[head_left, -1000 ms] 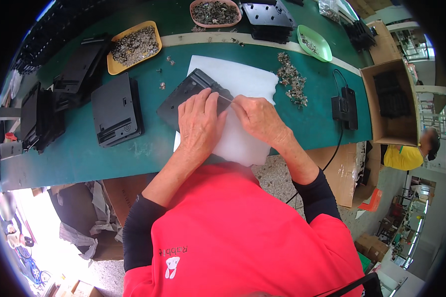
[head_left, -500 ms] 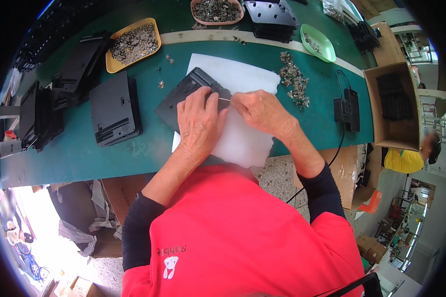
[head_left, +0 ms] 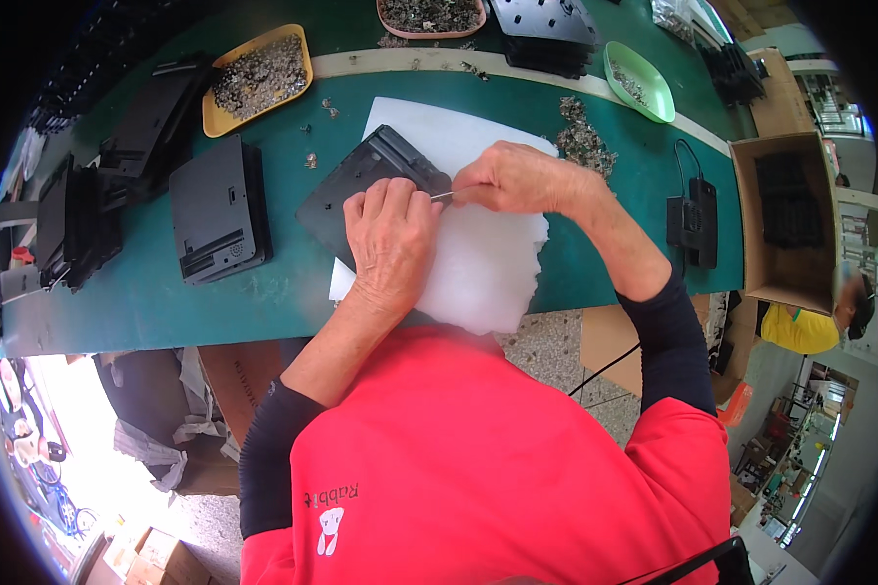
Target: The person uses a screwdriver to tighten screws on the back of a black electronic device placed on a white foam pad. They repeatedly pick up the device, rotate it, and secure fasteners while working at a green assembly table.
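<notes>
A black plastic casing (head_left: 353, 185) lies tilted on a white foam sheet (head_left: 483, 258) in front of me. My left hand (head_left: 392, 239) is closed over its near right part, fingers together and bent down onto it. Between the fingers of my right hand (head_left: 512, 177) is a thin metal tool (head_left: 442, 196), its kind unclear. The shaft points left, toward the casing beside my left fingertips. My hands hide the tool's tip and the spot it meets.
A stack of black casings (head_left: 219, 210) stands on the green table (head_left: 146, 312) at left. A yellow tray (head_left: 259, 80) and a green tray (head_left: 639, 82) hold small metal parts. Loose parts (head_left: 585, 141) form a pile beyond the foam. A black power adapter (head_left: 693, 222) sits near an open carton (head_left: 790, 210).
My right forearm has swung outward to the right and the elbow is higher, with the right hand turned flatter. The tool stays at the casing. My left hand has barely shifted.
</notes>
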`<state>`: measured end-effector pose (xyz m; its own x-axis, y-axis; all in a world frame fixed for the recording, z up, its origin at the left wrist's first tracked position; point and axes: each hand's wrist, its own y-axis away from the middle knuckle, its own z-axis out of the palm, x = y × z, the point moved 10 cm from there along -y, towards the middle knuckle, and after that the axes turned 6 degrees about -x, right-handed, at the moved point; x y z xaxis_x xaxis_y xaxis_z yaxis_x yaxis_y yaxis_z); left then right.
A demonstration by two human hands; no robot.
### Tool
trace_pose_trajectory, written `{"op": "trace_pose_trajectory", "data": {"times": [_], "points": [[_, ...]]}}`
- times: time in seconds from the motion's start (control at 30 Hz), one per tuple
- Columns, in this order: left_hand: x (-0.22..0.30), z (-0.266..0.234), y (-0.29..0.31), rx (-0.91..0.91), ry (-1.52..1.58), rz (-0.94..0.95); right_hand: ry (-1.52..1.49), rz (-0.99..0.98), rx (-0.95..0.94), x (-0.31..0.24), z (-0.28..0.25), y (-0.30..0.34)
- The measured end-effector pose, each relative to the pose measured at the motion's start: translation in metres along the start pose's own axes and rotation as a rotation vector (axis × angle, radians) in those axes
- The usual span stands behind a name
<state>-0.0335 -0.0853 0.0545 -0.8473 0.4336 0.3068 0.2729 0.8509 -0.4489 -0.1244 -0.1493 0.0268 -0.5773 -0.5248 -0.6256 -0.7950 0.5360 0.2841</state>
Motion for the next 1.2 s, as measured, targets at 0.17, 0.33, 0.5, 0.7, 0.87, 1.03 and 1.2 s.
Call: {"op": "trace_pose_trajectory", "data": {"times": [0.17,0.33,0.5,0.7,0.87,1.03,1.2], "points": [[0.004,-0.002,0.0,-0.005,-0.074,0.029,0.328,0.026,0.16,-0.016,0.01,0.015],[0.001,-0.002,-0.003,-0.005,-0.049,0.025,0.398,0.055,0.151,-0.018,0.013,0.013],[0.0,-0.002,-0.003,0.0,-0.054,0.004,0.434,0.008,0.05,-0.015,0.011,0.007],[0.001,0.0,-0.001,-0.002,-0.049,-0.009,0.396,-0.085,-0.023,-0.016,0.009,0.007],[0.005,0.002,0.001,-0.007,-0.078,0.019,0.418,-0.145,0.05,-0.017,0.014,0.013],[0.002,-0.001,0.004,-0.006,-0.053,0.007,0.426,-0.163,0.118,-0.022,0.013,0.015],[0.0,-0.005,0.003,0.0,0.137,-0.013,0.012,-0.281,0.475,-0.004,-0.019,0.032]]}}
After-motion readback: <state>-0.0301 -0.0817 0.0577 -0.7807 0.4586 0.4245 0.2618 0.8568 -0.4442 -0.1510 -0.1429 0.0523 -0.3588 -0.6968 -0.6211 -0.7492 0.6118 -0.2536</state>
